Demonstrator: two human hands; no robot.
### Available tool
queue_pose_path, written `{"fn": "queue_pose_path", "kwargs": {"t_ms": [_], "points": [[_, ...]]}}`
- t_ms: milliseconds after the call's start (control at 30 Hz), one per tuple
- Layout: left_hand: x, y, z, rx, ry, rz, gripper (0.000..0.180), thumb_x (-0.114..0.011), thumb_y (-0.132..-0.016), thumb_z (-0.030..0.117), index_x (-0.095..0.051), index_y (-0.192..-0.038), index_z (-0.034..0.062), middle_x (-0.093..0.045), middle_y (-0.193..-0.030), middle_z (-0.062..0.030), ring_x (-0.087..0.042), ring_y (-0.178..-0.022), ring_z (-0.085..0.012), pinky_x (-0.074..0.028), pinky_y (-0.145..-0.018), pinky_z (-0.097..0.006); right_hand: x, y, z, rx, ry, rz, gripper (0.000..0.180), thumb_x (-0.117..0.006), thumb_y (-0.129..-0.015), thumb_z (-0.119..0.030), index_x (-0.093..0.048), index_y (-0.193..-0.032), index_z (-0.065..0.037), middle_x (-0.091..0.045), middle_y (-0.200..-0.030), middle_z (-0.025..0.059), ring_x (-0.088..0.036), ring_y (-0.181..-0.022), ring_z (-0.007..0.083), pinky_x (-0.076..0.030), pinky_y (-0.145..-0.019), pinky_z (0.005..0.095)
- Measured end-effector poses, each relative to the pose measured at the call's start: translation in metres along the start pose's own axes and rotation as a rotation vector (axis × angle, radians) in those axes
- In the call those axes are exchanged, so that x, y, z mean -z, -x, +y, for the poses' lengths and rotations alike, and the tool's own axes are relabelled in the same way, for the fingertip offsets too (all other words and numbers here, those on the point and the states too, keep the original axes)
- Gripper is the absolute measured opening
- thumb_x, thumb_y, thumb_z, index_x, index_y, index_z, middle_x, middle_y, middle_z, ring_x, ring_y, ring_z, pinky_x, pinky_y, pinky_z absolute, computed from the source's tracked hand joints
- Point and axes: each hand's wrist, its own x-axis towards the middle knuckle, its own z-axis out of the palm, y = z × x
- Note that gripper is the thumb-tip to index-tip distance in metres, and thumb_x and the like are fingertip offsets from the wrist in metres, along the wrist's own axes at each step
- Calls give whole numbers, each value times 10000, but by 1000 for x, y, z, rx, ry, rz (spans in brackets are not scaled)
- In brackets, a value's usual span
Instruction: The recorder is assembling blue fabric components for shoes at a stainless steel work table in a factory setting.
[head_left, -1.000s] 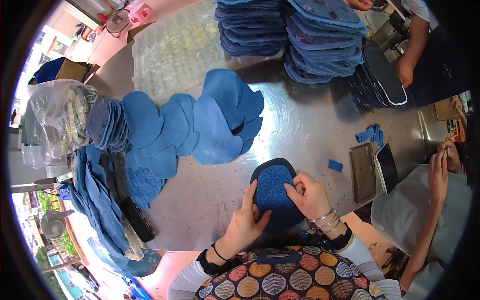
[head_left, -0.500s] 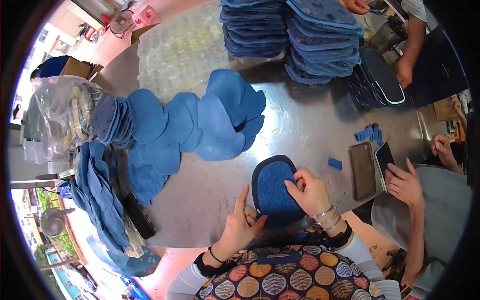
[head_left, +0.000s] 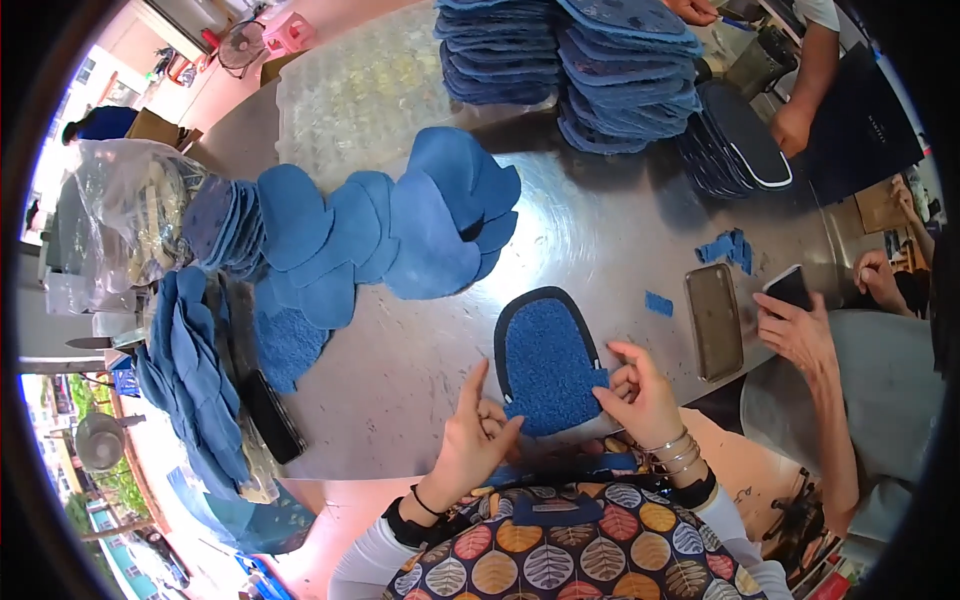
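Now both hands — left hand point(head_left: 470, 440), right hand point(head_left: 640, 395) — have fingers clamped on the blue pad's point(head_left: 545, 360) near edge.

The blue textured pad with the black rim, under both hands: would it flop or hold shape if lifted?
The blue pad lies flat and thin on the metal table, so probably light and bendable. Its black rim may lend some stiffness. The left hand and right hand pinch its near edge; the nubbly face likely grips well.

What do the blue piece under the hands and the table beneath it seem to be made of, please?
The blue piece looks like nubby, matte textile with a dark smooth border, perhaps rubber or binding. The table looks like brushed metal: grey, with glare and blurred reflections.
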Motion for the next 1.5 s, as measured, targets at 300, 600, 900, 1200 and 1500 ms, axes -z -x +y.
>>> {"fn": "queue_pose_path", "kwargs": {"t_ms": [300,600,900,1200,1500], "points": [[0,0,0,-4,61,-35,791,-630,-827,-28,-142,-1448,4,-576,-673,-55,-586,-504,-102,-466,-471,-233,-3,0,5,63,37,42,557,-724,-761,-78,-457,-1248,-37,-584,-693,42,-559,-589,102,-460,-571,232],[-2,0,0,25,59,-29,796,-636,-824,-21,-136,-1444,-11,-569,-669,-54,-576,-492,-104,-468,-467,-239,-5,-2,5,84,38,62,548,-715,-754,-64,-458,-1238,-34,-579,-671,41,-548,-559,99,-453,-552,229],[1,-7,20,-106,-480,66,737,-677,-788,58,-278,-1401,-39,-604,-871,-134,-637,-736,-241,-521,-633,-321,-5,-5,1,104,90,81,515,-715,-767,-72,-470,-1217,-23,-570,-638,36,-535,-530,83,-445,-518,230],[-40,-82,21,-568,-941,-22,828,-530,-864,484,-291,-1365,-131,-265,-1453,-279,-168,-1391,-406,-154,-1129,-487,-4,-7,14,34,-288,142,245,-604,-893,-79,-535,-1116,-8,-557,-611,-1,-486,-454,46,-375,-403,196],[-41,-34,7,-805,-996,-367,826,-507,-845,557,-344,-1383,-48,-297,-1470,-211,-220,-1388,-360,-181,-1111,-501,-11,-6,27,110,-448,247,211,-540,-929,-57,-531,-1129,10,-605,-869,66,-595,-710,94,-500,-607,208]]}}
